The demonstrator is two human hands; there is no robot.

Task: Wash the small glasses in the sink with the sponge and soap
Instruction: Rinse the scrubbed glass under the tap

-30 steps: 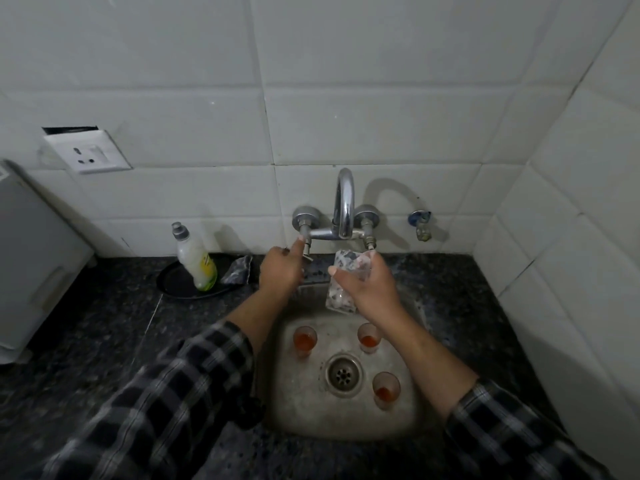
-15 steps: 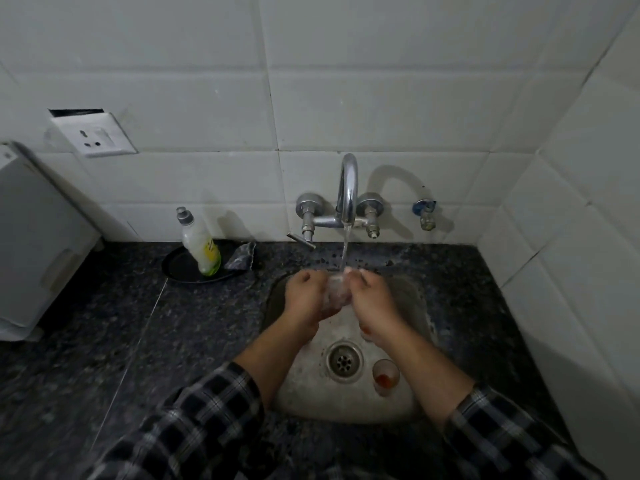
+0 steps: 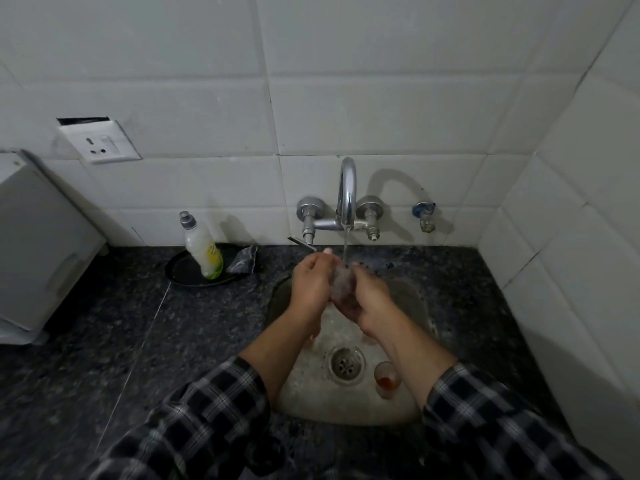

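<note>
a pale sponge (image 3: 341, 279) is squeezed between the left hand (image 3: 311, 280) and right hand (image 3: 369, 301), both grips closed on it under the tap's stream (image 3: 345, 244). one small glass (image 3: 387, 377) with red dregs is seen by the drain (image 3: 346, 363) in the sink (image 3: 346, 407); others are hidden. it may be toppled by a lowered wrist.

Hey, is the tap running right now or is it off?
Running. A thin stream falls from the faucet spout onto the sponge squeezed between the left hand and right hand.
</note>
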